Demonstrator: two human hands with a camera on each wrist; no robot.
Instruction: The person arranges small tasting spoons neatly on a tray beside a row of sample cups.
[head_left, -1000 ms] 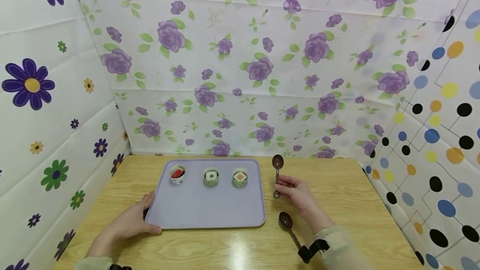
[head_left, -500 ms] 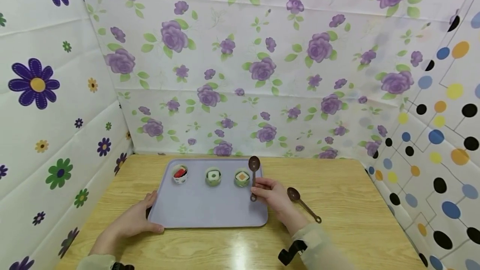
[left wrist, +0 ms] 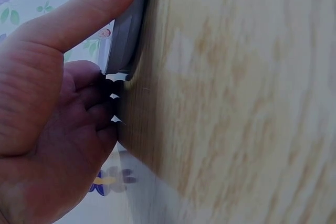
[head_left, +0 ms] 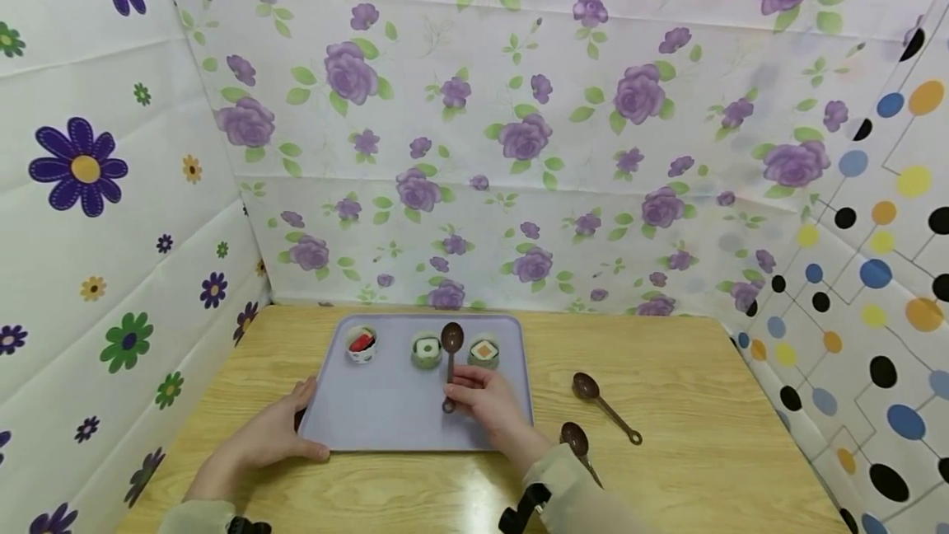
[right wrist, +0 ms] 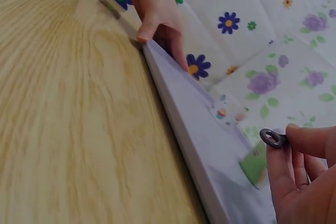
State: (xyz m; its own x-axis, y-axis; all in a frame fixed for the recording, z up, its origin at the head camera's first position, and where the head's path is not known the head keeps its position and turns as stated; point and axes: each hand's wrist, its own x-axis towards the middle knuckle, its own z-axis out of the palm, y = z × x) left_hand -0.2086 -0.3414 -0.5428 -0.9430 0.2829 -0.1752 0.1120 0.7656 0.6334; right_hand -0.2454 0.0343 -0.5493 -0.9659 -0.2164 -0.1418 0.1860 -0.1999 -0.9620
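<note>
1. The dark brown spoon with a ring-ended handle, probably light, stiff and rather smooth, is best held by its slim handle. It is seen over the rectangular lavender tray, between the two round green cups; whether the tray is touched by it cannot be told.
2. The spoon is pinched near its ring by the right hand, its fingers narrowly closed.
3. The tray, presumably rigid, is held at its near-left corner by the left hand, its thumb and fingers widely parted.
</note>
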